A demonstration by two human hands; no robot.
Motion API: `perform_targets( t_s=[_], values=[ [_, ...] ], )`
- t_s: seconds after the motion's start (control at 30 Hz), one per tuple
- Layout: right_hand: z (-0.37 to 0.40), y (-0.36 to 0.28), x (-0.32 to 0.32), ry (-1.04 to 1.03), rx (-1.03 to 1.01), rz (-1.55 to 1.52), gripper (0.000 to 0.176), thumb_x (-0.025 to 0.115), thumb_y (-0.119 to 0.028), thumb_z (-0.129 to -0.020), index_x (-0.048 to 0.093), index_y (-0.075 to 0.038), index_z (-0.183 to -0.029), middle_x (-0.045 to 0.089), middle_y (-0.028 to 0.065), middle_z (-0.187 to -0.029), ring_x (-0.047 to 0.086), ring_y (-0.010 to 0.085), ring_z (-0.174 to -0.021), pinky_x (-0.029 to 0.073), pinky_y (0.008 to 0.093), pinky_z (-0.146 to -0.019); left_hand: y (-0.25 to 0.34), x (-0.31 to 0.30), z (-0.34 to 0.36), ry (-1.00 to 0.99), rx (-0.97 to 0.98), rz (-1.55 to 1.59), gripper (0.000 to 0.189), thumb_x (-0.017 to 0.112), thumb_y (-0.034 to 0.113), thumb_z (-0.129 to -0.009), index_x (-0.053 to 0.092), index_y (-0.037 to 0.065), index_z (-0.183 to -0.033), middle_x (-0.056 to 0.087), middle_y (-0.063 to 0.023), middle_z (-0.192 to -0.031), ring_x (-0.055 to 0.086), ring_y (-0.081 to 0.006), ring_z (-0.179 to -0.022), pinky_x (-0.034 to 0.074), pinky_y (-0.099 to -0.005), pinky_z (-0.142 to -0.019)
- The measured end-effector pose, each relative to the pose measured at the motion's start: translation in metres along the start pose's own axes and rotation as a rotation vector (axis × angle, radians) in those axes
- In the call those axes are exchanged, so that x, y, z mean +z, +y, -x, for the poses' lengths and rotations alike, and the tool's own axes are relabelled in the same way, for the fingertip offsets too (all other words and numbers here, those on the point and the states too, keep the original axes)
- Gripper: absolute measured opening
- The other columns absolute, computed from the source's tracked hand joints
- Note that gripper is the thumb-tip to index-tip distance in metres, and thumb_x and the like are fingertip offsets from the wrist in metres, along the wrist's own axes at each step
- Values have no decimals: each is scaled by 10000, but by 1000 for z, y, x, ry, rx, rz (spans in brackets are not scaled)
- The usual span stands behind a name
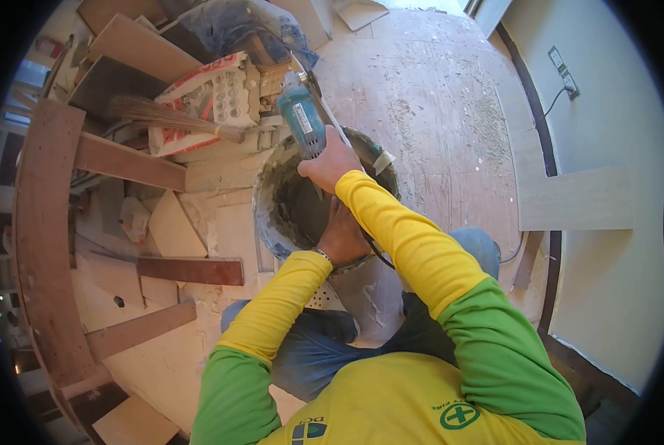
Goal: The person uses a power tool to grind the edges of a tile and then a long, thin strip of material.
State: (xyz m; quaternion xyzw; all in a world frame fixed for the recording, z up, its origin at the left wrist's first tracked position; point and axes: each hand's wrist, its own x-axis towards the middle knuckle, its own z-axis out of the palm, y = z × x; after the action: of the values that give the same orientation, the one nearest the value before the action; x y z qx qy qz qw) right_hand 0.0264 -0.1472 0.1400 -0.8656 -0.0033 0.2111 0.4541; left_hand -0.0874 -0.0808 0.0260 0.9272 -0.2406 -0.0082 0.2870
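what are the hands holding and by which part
The right hand grips the teal power drill at its rear handle, over the bucket. The left hand is at the bucket's near rim; its hold cannot be told.

Right hand (330, 159) fisted, knuckles up, fingers wrapped tight. Right arm reaches forward, elbow slightly bent, forearm running back from the fingers to the shoulder. Left hand (342, 234) sits below the right fingers and closer to the body, back of hand up, wrist bent. Its fingers are hidden under the right forearm, so grip unclear.
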Motion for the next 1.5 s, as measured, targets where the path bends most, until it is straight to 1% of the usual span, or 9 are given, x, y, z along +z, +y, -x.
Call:
perform_targets(
  t_s=[0.07,0.1,0.17,0.3,0.37,0.5,0.8,1.27,1.5],
  values=[
    [-1,0,1,1,-9,-13,997,724,-305,-721,268,-9,-1558,637,328,-1271,629,452,-1197,481,441,-1065,-1,-1,-1,-76,-69,48,909,776,287,-750,364,86,-1535,363,-222,-1573,237,-403,-1526,130,-640,-1231],
    [-1,1,1,1,-10,-12,997,724,-305,-721,268,-9,-1558,637,328,-1271,629,452,-1197,481,441,-1065,-1,-1,0,-75,-69,48,909,776,287,-750,364,86,-1535,363,-222,-1573,237,-403,-1526,130,-640,-1231],
    [1,2,1,-15,-4,-7,1001,723,-306,-720,266,-10,-1560,635,327,-1276,627,450,-1201,479,438,-1067,5,-7,-1,2,1,36,727,719,341,-830,476,27,-1438,464,-259,-1474,361,-464,-1409,235,-563,-1199],
    [3,2,0,-18,8,-1,1008,725,-306,-717,263,-10,-1562,636,324,-1279,627,450,-1203,478,439,-1069,8,-12,-3,6,-11,61,711,714,315,-829,481,25,-1435,467,-259,-1471,364,-463,-1407,240,-561,-1197],
    [2,3,1,-11,1,25,1013,728,-308,-716,261,-9,-1563,636,323,-1280,628,450,-1202,480,443,-1068,4,-7,-1,-49,-62,93,897,799,301,-724,414,86,-1505,410,-208,-1544,265,-389,-1513,123,-605,-1241],
    [1,6,2,-10,-3,40,1013,728,-311,-718,258,-8,-1563,636,326,-1277,630,451,-1199,483,444,-1067,-3,-1,-1,-68,-46,69,872,787,275,-725,426,85,-1496,424,-204,-1536,268,-383,-1514,130,-603,-1240],
    [2,5,0,-26,1,41,1020,738,-318,-711,262,-3,-1557,639,328,-1267,636,451,-1188,492,443,-1056,-6,4,0,-84,-71,36,928,788,254,-713,377,85,-1528,361,-225,-1570,220,-400,-1527,112,-610,-1246],
    [0,9,0,-35,7,18,1020,746,-323,-713,265,-11,-1556,627,317,-1296,617,445,-1226,482,450,-1072,-5,2,0,-72,-65,74,926,774,199,-684,395,84,-1522,369,-217,-1564,226,-397,-1525,106,-615,-1250],
    [0,11,4,-10,-15,23,1010,731,-309,-714,259,-7,-1554,644,324,-1257,635,458,-1185,496,453,-1051,0,-3,0,-14,-64,111,893,781,229,-696,426,86,-1504,413,-209,-1543,262,-386,-1516,110,-605,-1249]
  ],
)
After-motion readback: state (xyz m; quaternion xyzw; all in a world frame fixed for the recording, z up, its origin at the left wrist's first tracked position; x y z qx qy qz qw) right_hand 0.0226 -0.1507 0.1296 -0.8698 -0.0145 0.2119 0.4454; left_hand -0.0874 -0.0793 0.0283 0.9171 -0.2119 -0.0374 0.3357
